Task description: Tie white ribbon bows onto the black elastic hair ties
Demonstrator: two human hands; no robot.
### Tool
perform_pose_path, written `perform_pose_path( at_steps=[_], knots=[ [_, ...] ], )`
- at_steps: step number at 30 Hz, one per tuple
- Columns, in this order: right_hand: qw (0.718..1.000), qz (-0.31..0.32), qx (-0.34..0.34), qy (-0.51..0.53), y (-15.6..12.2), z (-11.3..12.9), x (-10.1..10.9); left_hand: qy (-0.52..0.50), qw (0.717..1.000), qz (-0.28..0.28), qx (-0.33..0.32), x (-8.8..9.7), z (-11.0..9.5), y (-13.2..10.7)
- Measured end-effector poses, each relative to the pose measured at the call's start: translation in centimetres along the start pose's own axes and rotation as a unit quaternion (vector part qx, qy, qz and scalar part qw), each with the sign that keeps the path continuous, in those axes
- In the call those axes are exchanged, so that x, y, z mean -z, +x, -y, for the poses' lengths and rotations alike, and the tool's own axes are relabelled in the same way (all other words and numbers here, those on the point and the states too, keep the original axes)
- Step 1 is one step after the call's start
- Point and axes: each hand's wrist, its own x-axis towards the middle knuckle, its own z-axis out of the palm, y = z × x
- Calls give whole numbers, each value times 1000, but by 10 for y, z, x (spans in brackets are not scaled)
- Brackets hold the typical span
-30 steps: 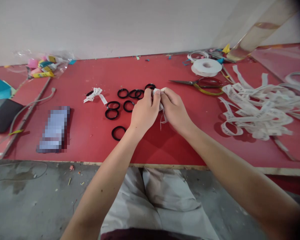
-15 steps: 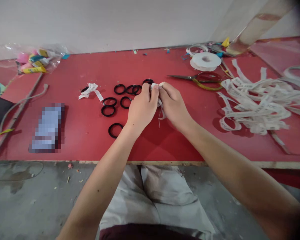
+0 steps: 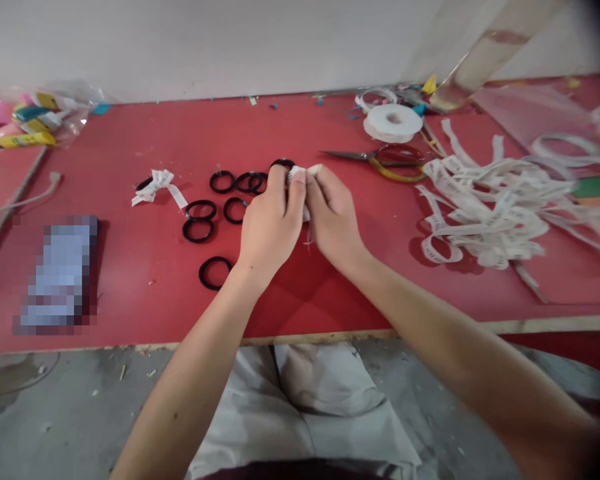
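Note:
My left hand [image 3: 267, 230] and my right hand [image 3: 333, 217] meet over the middle of the red table [image 3: 130, 280], fingers pinched together on a piece of white printed ribbon [image 3: 300, 175]. A black elastic ring [image 3: 283, 163] shows just beyond my left fingertips; whether it is held I cannot tell. Several loose black rings [image 3: 215, 213] lie on the table left of my hands. A finished white ribbon bow on a black ring [image 3: 155, 187] lies further left.
A heap of cut white ribbon strips [image 3: 490, 207] lies at the right. Scissors [image 3: 380, 159] and a white ribbon spool [image 3: 393, 122] sit behind it. A blurred phone-like object [image 3: 57, 270] lies at the left, a bag of colourful items [image 3: 25, 120] at the far left.
The view has shifted so everything sits further left in frame. My hands stay pinched together on the ribbon in nearly the same pose.

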Motion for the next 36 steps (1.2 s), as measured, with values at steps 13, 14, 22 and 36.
perform_pose_path(
  at_steps=[13,14,22,36],
  knots=[
    [999,35,-1,28,4,0,1,-119,989,-88,0,0,-2,2],
    [999,32,2,35,3,0,0,-123,988,-92,-2,0,-2,2],
    [992,16,-45,117,-5,2,-8,-123,988,-97,-17,-3,3,0],
    [992,-27,-41,115,-11,3,-10,12,996,-73,-49,-4,3,-4]
  ],
)
